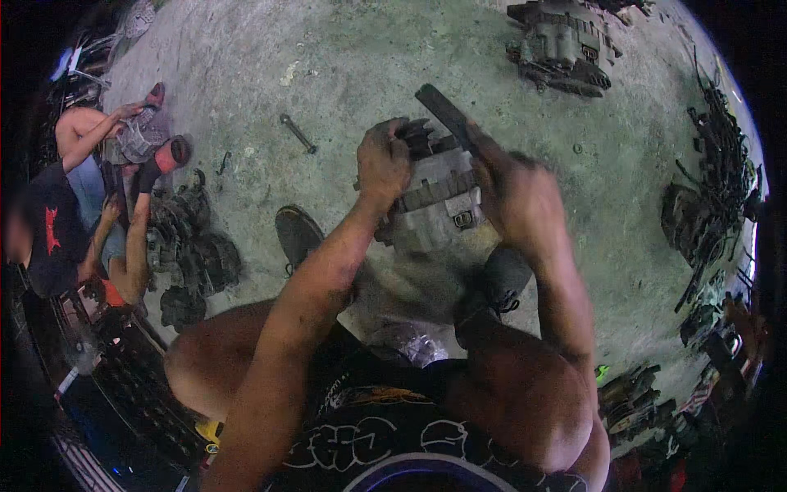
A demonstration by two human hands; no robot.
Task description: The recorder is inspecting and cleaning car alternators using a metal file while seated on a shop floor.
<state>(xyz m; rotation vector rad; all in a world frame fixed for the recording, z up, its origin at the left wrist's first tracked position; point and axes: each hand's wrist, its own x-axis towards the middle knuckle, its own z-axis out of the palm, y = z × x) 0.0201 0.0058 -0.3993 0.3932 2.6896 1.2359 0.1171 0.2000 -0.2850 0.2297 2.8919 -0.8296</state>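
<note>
Between my feet stands a grey metal engine part (434,201) that looks like an alternator, with dark ribbed pieces at its far end. My left hand (383,160) is closed on its far left edge, fingers curled over the top. In my right hand (525,197), which is slightly blurred, is a dark flat bar (443,113). The bar slants up and to the left, over the far right side of the part. My right hand hides the bar's lower end and some of the part's right side.
A wrench-like rod (297,134) lies on the concrete floor beyond my left hand. A similar engine part (561,47) sits at the far right. Dark parts are piled left (193,246) and right (713,180). At left, a co-worker (61,209) sits handling another metal part (139,135).
</note>
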